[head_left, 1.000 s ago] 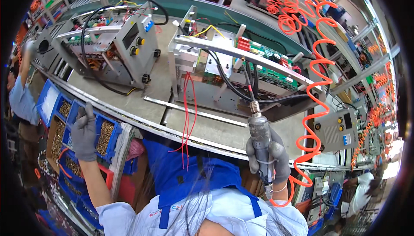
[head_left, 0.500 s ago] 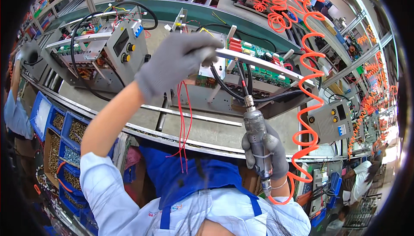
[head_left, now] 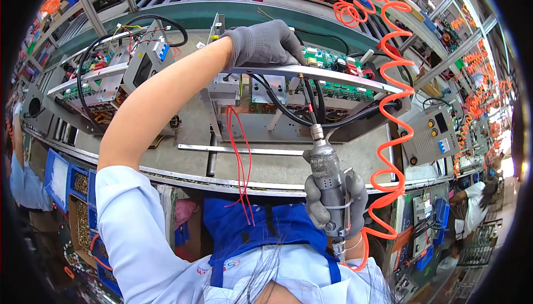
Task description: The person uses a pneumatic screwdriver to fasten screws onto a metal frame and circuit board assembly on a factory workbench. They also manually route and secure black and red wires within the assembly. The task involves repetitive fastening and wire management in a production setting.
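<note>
My left hand [head_left: 266, 46], in a grey glove, is closed at the long metal bar [head_left: 344, 77] along the near top of an open machine chassis [head_left: 288, 129]. Its fingers are bent over the bar, with the tips partly hidden behind it. My right hand [head_left: 356, 193], also gloved, is wrapped round a grey air screwdriver [head_left: 325, 162] pointing up and away from me. The driver's thin bit meets the bar just below my left fingertips. Behind the bar lies a green circuit board [head_left: 330, 59]; thick black cables [head_left: 361, 121] run below. Red wires [head_left: 239, 154] hang from the chassis.
An orange coiled hose [head_left: 388, 173] hangs beside my right hand. Another open chassis [head_left: 119, 73] stands left, and a grey panel with knobs [head_left: 430, 137] stands right. Blue bins [head_left: 79, 184] of small fasteners are at lower left. Co-workers [head_left: 474, 201] are at both sides.
My left hand has moved right and down onto the bar, its forearm now crossing the left chassis. The screwdriver stays at the bar, its body slightly lower in view.
</note>
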A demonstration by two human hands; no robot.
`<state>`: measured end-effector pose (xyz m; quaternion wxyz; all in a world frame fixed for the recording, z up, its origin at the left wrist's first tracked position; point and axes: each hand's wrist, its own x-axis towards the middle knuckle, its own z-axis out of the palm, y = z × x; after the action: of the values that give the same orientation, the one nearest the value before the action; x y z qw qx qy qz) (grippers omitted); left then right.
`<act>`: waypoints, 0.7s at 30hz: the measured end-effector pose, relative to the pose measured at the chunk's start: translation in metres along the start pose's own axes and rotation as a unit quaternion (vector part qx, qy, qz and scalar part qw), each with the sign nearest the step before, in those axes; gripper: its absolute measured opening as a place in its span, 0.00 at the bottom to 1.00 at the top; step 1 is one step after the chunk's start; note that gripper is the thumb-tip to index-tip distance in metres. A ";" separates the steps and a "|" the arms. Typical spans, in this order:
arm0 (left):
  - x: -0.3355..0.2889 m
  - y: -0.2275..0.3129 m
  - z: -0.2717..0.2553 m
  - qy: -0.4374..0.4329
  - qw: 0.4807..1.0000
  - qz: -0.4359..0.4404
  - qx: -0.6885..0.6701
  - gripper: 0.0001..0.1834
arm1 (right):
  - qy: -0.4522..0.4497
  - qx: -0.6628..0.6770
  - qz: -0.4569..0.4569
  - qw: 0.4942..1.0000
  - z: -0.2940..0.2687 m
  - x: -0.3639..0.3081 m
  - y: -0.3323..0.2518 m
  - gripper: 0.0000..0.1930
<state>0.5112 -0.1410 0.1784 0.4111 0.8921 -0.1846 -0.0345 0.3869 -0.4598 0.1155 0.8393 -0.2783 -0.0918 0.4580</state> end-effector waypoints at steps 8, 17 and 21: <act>0.004 -0.006 -0.001 -0.012 0.999 0.019 0.038 0.14 | 0.015 0.108 -0.003 0.994 0.029 0.003 0.020 0.39; 0.007 -0.007 -0.005 -0.039 0.999 0.020 0.022 0.15 | 0.015 0.120 -0.008 0.993 0.041 0.007 0.027 0.35; 0.003 -0.008 -0.005 -0.041 0.999 0.012 0.014 0.15 | 0.048 0.102 0.002 0.994 0.041 0.009 0.028 0.31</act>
<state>0.5169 -0.1340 0.1759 0.3907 0.8935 -0.2122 -0.0633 0.3550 -0.4250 0.1329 0.8657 -0.2130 -0.0034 0.4530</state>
